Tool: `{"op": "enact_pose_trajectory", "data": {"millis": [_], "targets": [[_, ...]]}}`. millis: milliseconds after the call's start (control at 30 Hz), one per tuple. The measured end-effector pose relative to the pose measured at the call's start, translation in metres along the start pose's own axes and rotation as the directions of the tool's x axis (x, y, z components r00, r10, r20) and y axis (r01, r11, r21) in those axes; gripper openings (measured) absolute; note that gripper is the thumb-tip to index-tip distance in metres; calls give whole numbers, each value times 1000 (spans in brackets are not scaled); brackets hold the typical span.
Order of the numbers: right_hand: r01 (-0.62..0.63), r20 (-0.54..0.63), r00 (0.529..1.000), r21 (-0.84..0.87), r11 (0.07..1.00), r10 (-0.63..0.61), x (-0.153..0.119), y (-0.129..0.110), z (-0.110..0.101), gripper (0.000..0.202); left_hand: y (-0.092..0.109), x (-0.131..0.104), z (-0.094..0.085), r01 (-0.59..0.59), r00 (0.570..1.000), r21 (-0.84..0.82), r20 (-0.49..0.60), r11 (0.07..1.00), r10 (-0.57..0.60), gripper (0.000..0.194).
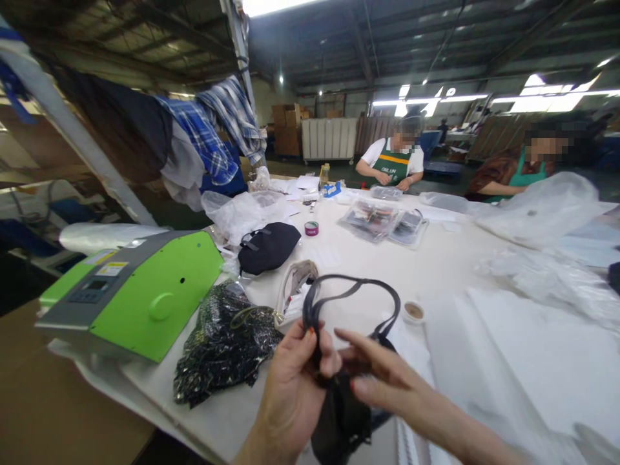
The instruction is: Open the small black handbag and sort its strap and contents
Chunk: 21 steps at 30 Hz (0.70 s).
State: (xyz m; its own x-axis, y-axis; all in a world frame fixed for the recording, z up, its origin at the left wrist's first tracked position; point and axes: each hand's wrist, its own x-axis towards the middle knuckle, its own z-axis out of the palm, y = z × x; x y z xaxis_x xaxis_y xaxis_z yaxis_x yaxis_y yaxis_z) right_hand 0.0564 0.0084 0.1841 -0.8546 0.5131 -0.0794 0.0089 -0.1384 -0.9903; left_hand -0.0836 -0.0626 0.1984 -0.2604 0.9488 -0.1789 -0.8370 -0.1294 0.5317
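Observation:
Near the bottom centre my left hand (298, 378) is closed round the black strap of a small black bag (341, 416). The strap (371, 282) loops up and over the white table beyond my fingers. My right hand (387, 374) is at the bag's right side, touching its upper part; its fingers are partly spread, and whether they grip it is unclear. The bag hangs below my hands at the frame's lower edge. Left of my hands lie a black sequined item (223, 342) and an open beige pouch (293, 290).
A green and grey machine (159, 294) stands at left. A black bag (268, 247), a tape roll (311, 228), packed plastic bags (371, 219) and a small round container (413, 312) lie on the table (436, 258). Two people work across it. Clear plastic (547, 278) lies at right.

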Motion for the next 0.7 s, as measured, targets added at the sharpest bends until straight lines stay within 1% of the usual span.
{"op": "enact_pose_trajectory", "data": {"millis": [33,67,100,133,167,200,233,300,333,367,433,467,500,533,567,600,633,667,700], "targets": [[49,50,998,-33,998,-47,-7,12,11,60,-2,2,6,0,1000,-32,-7,1000,0,22],[93,24,996,-79,993,-91,-14,22,21,57,-4,4,10,12,1000,-49,-11,999,-13,22],[87,-61,994,-118,989,-95,-21,30,28,50,-6,5,12,33,999,-48,-11,998,-34,22],[57,-157,985,-136,989,-78,-27,36,33,45,-7,5,13,53,999,-28,-8,998,-53,23],[9,-255,966,-127,992,-41,-33,38,36,42,-9,5,12,66,998,9,-7,998,-66,24],[-43,-329,944,-94,995,9,-38,38,37,42,-9,4,9,67,998,57,-8,996,-66,24],[-81,-368,928,-53,995,56,-42,36,35,44,-9,3,4,67,998,114,-8,991,-67,25],[-113,-381,918,18,993,111,-49,29,30,47,-8,0,-8,85,996,261,11,961,-90,29],[-118,-380,917,34,992,122,-52,26,27,46,-6,-2,-15,117,990,358,36,926,-139,30],[-119,-371,920,42,992,126,-55,24,24,45,-3,-5,-24,164,974,465,64,870,-218,30],[-112,-350,929,55,992,124,-59,25,20,42,3,-11,-39,239,925,642,77,729,-371,29],[-109,-343,931,66,992,125,-60,27,19,41,7,-15,-45,239,916,692,71,681,-394,29],[-111,-334,933,83,990,133,-61,30,19,40,11,-17,-49,192,928,731,82,655,-363,29],[-113,-320,937,107,988,142,-62,34,18,39,14,-19,-51,97,951,770,114,631,-286,26],[-112,-301,942,135,984,149,-62,38,18,38,17,-19,-51,-24,965,809,173,587,-199,21],[-106,-277,949,171,980,151,-62,42,18,37,17,-19,-50,-130,957,843,244,523,-155,20],[-97,-249,957,212,972,150,-63,46,18,35,16,-17,-47,-199,937,870,304,451,-174,27],[-85,-223,964,251,964,144,-63,49,17,34,13,-15,-45,-230,907,892,341,390,-246,34],[-70,-205,970,290,955,133,-63,52,16,33,9,-12,-43,-224,873,908,349,354,-340,35]]}}
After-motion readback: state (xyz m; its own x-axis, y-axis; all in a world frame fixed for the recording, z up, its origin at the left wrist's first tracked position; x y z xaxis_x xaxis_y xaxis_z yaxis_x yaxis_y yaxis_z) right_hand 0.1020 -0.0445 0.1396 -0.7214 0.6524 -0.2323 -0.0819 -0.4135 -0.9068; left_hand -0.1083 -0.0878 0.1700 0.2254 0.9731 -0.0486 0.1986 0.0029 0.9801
